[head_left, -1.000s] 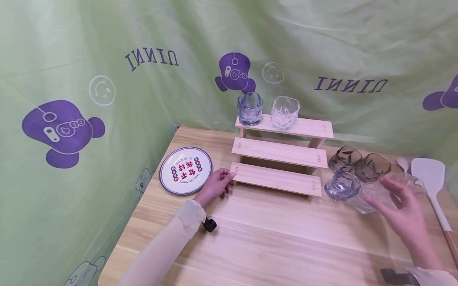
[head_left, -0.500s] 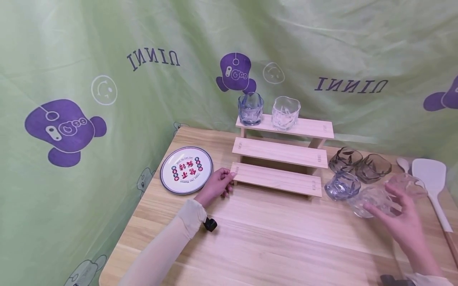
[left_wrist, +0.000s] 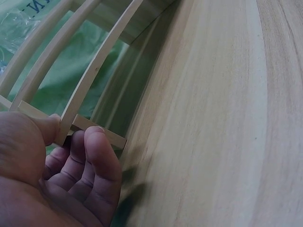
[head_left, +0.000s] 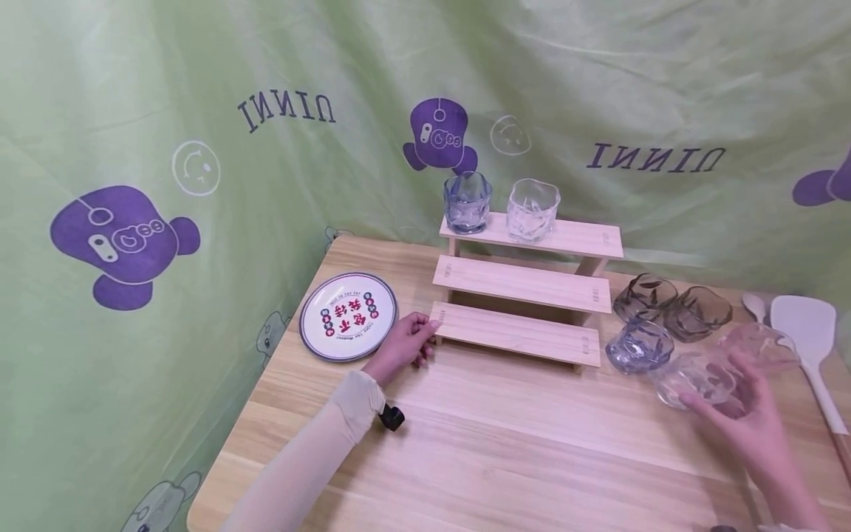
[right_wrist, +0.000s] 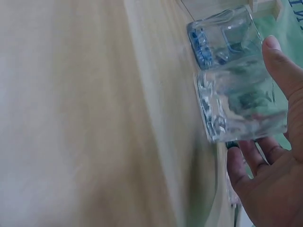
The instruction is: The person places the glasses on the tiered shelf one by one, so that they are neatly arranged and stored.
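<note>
My left hand (head_left: 401, 343) pinches the left end of the lowest step of a three-tier wooden display stand (head_left: 515, 329). In the left wrist view the thumb (left_wrist: 47, 127) lies on the board, with the fingers curled beneath. At the right, my right hand (head_left: 751, 421) has thumb and fingers around a clear drinking glass (right_wrist: 236, 101). This glass stands close beside a bluish glass (head_left: 640, 346). Behind them are two smoky grey glasses (head_left: 698, 314), and a pinkish clear glass (head_left: 761, 347) lies beyond my fingers. A blue glass (head_left: 467, 203) and a clear glass (head_left: 533, 210) stand on the top step.
A white plate (head_left: 349, 316) with red lettering lies left of the stand. Along the right side are a white spatula (head_left: 804, 329) and a small spoon (head_left: 754, 307). A green printed curtain (head_left: 299, 177) hangs behind the wooden table (head_left: 499, 458).
My right hand has come in closer around the clear glass, which has shifted slightly to the right. The left hand stays on the lowest step.
</note>
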`<state>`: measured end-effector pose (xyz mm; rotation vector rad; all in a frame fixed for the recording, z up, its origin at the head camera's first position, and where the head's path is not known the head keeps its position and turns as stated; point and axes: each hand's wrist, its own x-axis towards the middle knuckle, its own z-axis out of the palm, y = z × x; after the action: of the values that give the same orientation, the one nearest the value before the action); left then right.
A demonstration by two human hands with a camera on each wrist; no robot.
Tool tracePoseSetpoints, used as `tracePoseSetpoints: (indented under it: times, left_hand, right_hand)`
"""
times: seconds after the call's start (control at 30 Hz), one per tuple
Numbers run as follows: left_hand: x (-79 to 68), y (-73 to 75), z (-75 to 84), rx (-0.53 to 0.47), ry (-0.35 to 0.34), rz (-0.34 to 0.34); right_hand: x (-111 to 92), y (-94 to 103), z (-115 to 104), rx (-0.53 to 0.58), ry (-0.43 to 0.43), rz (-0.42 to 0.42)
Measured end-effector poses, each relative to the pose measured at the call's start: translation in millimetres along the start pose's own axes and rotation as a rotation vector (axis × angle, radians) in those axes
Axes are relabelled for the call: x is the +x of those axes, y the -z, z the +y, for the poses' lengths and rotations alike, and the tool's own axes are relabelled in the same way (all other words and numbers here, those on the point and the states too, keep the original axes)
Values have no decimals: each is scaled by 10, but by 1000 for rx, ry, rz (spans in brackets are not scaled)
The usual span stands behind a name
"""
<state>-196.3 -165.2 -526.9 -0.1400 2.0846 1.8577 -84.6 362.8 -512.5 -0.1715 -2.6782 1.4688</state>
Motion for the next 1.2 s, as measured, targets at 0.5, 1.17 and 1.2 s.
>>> tracePoseSetpoints:
  times: [0.5,1.17,1.2]
  left_hand:
    - [13,-20,7,14,6,-4]
    - [1,-19,-10,5,-7,1]
    - [2,-18,-11,5,-7,2]
  right_hand:
    - [-68,5,84,-19,67,-53]
    - [-92,-5,80,-85,-56,-61]
    - [-93,-8,84,-89,-55,-59]
